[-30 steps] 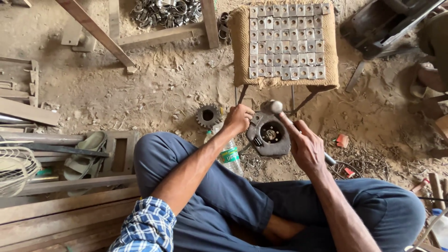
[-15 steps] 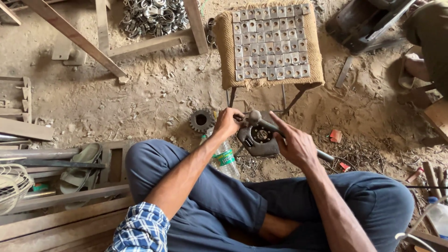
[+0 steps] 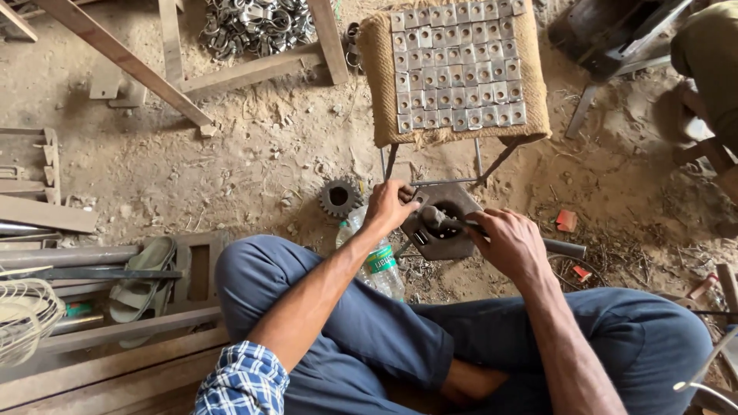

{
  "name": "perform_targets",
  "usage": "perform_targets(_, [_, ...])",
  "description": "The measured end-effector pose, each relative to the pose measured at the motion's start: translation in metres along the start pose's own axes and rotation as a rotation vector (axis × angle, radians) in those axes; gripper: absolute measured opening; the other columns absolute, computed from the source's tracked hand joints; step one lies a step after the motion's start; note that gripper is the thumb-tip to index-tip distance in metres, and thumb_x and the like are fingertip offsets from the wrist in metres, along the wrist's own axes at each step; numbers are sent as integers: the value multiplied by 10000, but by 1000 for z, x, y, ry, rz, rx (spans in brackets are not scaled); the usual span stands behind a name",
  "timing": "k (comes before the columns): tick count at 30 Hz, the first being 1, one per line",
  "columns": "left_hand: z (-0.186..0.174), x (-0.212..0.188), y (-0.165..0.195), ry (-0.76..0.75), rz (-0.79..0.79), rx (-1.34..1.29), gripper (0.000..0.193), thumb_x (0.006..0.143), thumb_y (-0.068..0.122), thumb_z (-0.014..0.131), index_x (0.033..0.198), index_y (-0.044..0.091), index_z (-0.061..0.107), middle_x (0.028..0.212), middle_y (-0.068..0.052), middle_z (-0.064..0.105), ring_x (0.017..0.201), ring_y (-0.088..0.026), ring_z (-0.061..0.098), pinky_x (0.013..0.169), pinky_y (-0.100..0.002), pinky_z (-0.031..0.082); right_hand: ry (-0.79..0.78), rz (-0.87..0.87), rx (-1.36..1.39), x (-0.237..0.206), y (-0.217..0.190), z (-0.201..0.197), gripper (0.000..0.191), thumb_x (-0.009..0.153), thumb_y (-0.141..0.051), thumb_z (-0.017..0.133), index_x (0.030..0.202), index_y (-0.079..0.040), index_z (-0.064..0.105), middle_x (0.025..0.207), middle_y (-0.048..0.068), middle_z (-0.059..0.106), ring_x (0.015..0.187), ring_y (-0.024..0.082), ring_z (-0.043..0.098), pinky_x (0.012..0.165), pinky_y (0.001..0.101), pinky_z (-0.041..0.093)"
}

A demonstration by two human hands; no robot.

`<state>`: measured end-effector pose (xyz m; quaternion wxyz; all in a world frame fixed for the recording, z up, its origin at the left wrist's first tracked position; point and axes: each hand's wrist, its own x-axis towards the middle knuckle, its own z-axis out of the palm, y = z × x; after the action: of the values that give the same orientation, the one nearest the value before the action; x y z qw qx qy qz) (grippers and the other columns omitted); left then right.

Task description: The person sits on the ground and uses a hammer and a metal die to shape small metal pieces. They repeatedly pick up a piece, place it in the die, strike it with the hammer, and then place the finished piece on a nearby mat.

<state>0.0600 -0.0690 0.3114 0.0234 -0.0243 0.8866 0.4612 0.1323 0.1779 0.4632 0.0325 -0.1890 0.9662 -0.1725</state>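
Left hand: the left hand rested on the left edge of the metal block, its fingers curled over a small piece there – what they pinched could not be made out.
Right hand: the right hand was wrapped around the handle of the hammer, fingers pressed together in a fist-like grip.
Hammer: its head lay over the round hollow of the block; the handle ran right and showed again past the hand.
Metal block: it sat on the dirt floor just in front of the person's crossed legs, below the stool.
Stool: the burlap-covered stool stood just beyond the block – its top was tiled with rows of small square metal plates.
Gear: a dark toothed gear lay on the floor just left of the left hand.
Bottle: a clear plastic bottle with a green label leaned against the left knee.
Left side: a sandal sat among metal bars.
Far top: a heap of metal rings lay by wooden beams.
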Motion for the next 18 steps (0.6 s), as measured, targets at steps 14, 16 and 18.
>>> perform_targets(14, [-36, -32, 109, -82, 469, 33, 314, 917, 70, 756, 1185, 107, 596, 970, -90, 778, 868, -214, 777, 701, -316, 676, 230, 47, 454, 7, -5, -13, 440, 926, -104, 692, 1363, -99, 640, 1025, 133, 747, 843, 239, 741, 734, 378, 614])
perform_targets(16, [-36, -37, 114, -107, 506, 22, 302, 932, 86, 755, 1187, 108, 594, 978, -90, 774, 880, -212, 777, 709, -313, 679, 253, 11, 481, 6, -3, -12, 376, 919, -97, 716, 1292, -82, 669, 1009, 121, 750, 840, 221, 745, 727, 360, 611])
perform_targets(18, [-36, -37, 118, -123, 557, 0, 269, 943, 99, 756, 1165, 105, 605, 982, -90, 768, 889, -207, 779, 724, -306, 682, 282, -37, 493, 7, -1, -8, 246, 931, -105, 738, 1173, -70, 712, 984, 93, 751, 843, 194, 748, 736, 340, 603])
